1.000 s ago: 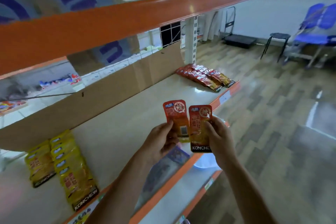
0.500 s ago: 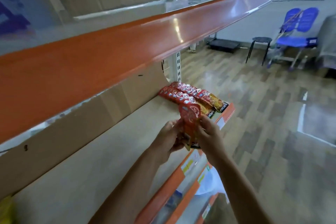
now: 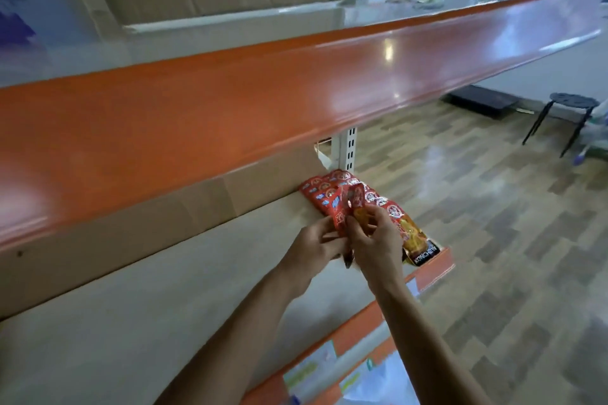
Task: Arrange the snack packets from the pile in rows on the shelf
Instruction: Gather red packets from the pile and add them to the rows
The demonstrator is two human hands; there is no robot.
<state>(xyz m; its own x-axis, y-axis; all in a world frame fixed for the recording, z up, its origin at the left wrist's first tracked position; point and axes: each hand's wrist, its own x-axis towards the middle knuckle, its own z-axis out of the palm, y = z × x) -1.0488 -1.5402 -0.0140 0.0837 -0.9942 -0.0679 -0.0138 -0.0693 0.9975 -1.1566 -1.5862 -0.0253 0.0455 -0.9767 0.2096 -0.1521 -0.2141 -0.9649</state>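
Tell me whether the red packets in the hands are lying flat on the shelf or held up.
Held up: both hands pinch the red packets upright above the shelf.

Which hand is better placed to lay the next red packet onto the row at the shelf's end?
Probably the right hand: it pinches the held packets right beside the row of red packets, while the left hand sits farther from it.

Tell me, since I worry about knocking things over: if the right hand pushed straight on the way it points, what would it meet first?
Probably the row of red packets lying at the shelf's far end, just beyond the right hand; depth is unclear.
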